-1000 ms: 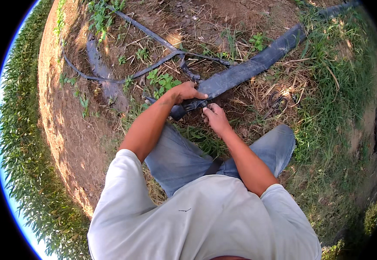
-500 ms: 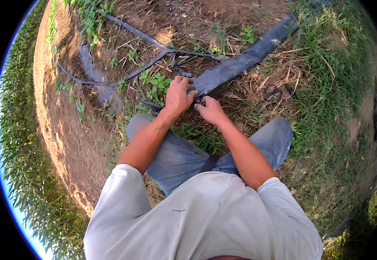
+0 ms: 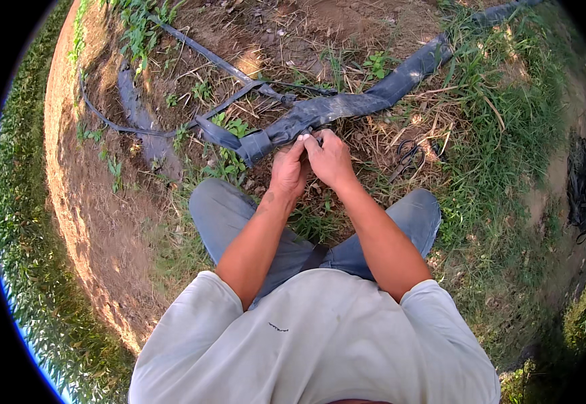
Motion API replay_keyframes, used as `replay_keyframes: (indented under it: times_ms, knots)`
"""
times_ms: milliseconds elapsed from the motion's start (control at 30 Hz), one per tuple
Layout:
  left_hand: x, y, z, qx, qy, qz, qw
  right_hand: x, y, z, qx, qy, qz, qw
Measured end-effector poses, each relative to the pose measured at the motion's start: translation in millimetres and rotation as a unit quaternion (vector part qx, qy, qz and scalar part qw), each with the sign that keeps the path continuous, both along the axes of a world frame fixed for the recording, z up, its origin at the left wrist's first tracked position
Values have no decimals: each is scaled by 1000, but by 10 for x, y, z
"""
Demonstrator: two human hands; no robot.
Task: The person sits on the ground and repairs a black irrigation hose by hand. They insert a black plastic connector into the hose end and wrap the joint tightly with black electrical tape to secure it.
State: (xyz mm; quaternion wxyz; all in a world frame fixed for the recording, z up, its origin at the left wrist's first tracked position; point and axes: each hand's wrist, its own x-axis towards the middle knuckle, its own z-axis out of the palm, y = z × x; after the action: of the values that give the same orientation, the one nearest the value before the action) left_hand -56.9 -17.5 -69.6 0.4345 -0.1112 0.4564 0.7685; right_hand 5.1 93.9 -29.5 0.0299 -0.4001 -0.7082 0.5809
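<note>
A wide, dark grey lay-flat hose (image 3: 353,104) runs across the ground in front of me. It is creased and bunched in the middle, with a folded cuff (image 3: 256,145) around its left part and a flat tail sticking out beyond. My left hand (image 3: 287,170) is closed in a pinch at the hose's near edge. Right beside it, my right hand (image 3: 331,160) is also closed, thumb and fingertips pressed together. The fingertips of both hands meet there. A bit of something dark shows at the right fingers, too small to name.
Scissors (image 3: 409,156) with dark handles lie on dry straw to the right. Thin dark drip tapes (image 3: 209,57) cross the soil at the upper left, by a muddy wet strip (image 3: 135,101). A black tangled bundle (image 3: 582,188) lies far right, past the grass (image 3: 501,148).
My left hand has come off the top of the hose and moved down beside my right. The hose's left end, with its cuff and tail, now shows; the hose is more bent and bunched.
</note>
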Motion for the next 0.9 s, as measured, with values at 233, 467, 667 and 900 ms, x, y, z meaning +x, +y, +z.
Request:
replay_keyframes:
  times_ms: [233,467,667,900]
  knots:
    - [85,-12,-74,3,-15,59,998,-41,-38,-268,-75,-31,54,995]
    - [127,42,-28,39,-99,116,988,-21,-40,-29,-366,41,-19,929]
    - [118,56,5,-41,-64,90,993,-35,-1,-104,-525,28,-32,850]
    - [42,-32,-111,-29,-91,51,994,-83,7,-142,-575,28,-34,817]
